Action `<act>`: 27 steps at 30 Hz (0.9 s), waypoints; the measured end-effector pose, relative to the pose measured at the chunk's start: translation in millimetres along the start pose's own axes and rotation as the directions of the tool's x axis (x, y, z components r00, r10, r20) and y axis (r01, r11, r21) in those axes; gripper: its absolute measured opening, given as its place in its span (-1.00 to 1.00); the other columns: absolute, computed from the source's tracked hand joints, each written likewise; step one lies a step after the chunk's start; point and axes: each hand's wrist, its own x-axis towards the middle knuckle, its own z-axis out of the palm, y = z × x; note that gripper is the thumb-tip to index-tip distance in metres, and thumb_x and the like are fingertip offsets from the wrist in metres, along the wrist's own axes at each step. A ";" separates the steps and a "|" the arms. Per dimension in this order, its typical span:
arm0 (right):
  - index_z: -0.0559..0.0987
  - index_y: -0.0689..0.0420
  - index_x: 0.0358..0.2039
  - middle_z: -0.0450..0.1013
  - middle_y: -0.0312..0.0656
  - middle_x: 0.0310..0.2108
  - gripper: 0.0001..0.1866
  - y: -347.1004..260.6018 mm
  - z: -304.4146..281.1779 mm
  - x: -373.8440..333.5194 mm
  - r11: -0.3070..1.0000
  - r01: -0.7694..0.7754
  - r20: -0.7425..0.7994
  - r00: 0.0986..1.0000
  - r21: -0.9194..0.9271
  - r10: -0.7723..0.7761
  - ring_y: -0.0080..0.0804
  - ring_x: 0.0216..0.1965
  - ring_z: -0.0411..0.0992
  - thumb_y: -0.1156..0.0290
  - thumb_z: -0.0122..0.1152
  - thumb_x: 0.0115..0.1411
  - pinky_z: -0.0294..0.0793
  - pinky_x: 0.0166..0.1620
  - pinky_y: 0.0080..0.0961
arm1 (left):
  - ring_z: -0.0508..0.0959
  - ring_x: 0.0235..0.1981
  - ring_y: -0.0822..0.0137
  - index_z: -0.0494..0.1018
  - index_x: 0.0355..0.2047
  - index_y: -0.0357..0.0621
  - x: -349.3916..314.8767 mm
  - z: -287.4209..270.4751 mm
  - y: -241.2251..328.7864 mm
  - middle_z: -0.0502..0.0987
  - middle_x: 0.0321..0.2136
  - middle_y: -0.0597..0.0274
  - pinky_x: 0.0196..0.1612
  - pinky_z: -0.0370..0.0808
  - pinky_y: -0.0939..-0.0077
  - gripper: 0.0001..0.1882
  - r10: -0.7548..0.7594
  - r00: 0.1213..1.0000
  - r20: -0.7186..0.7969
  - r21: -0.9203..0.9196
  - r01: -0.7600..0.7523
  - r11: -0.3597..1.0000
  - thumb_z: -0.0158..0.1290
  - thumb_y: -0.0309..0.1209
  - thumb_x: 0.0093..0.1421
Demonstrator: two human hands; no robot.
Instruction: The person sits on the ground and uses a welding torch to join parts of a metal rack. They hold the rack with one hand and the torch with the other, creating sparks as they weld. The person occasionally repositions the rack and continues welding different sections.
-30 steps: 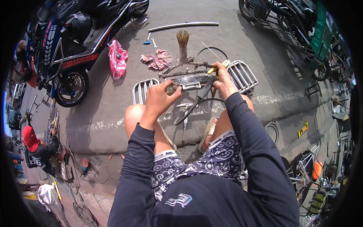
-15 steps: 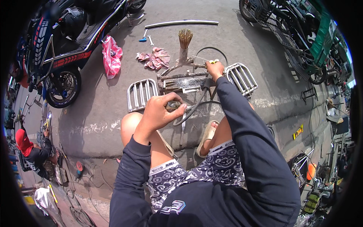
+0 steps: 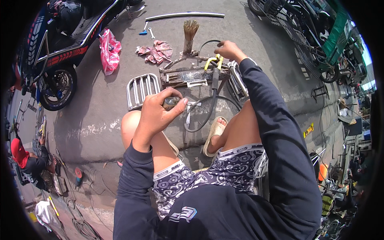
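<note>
My left hand (image 3: 154, 114), thumb and fingers curled, grips a dark rounded handle (image 3: 171, 103); the rest of that tool is hard to make out. A yellow-jawed welding electrode holder (image 3: 215, 66) with a black handle leans on a dark, crusted metal stand (image 3: 192, 76). My right hand (image 3: 231, 51) is just above the holder, apart from it, and appears empty. A thick grey cable (image 3: 210, 114) loops down from the holder. At the back of the stand, a bundle of thin rods (image 3: 189, 38) stands upright.
Barred metal racks (image 3: 143, 90) (image 3: 239, 82) flank the stand. Beyond lie a stained rag (image 3: 158, 52), wrench (image 3: 151, 33), long metal tube (image 3: 185, 15) and pink bag (image 3: 109, 52). A motorcycle (image 3: 60, 76) stands left; another person (image 3: 32, 160) crouches far left.
My right hand has let go of the electrode holder and risen slightly. The holder now rests on the stand. My left hand keeps its handle; the whole view has shifted a little.
</note>
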 end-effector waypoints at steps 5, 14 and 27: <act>0.56 0.12 0.30 0.65 -0.08 0.02 -0.40 -34.7 -76.1 -36.4 0.949 0.265 0.094 0.954 0.168 -0.283 -0.32 0.01 0.64 0.09 0.33 0.35 0.75 -0.17 -0.36 | 0.67 -0.47 0.27 0.63 -0.27 -0.22 -17.1 1.7 14.8 0.66 -0.45 0.16 -0.40 0.53 0.46 -0.78 0.081 0.992 0.095 0.098 -0.090 0.991 0.36 -0.32 0.25; 0.58 0.32 -0.12 0.54 -0.09 -0.44 -0.67 -141.9 -129.2 74.6 -0.115 0.695 -0.372 0.231 0.710 -0.899 -0.32 -0.41 0.58 0.25 0.13 0.48 0.60 -0.32 -0.43 | 0.68 -0.27 0.25 0.64 -0.04 0.04 25.0 -0.2 -52.1 0.56 -0.29 0.24 -0.14 0.58 0.33 -0.70 -0.116 0.907 0.405 0.224 0.024 0.974 0.12 -0.09 0.43; 0.54 0.19 -0.27 0.46 -0.18 -0.53 -0.80 -372.3 -292.6 50.6 -0.092 0.832 -0.348 0.126 0.546 -0.929 -0.38 -0.54 0.49 0.33 0.28 0.25 0.50 -0.46 -0.52 | 0.66 -0.21 -0.14 0.64 -0.17 -0.13 88.8 -25.9 -97.3 0.66 -0.24 0.05 -0.15 0.59 0.06 -0.71 -0.496 0.856 0.143 0.103 0.486 0.868 0.15 -0.15 0.39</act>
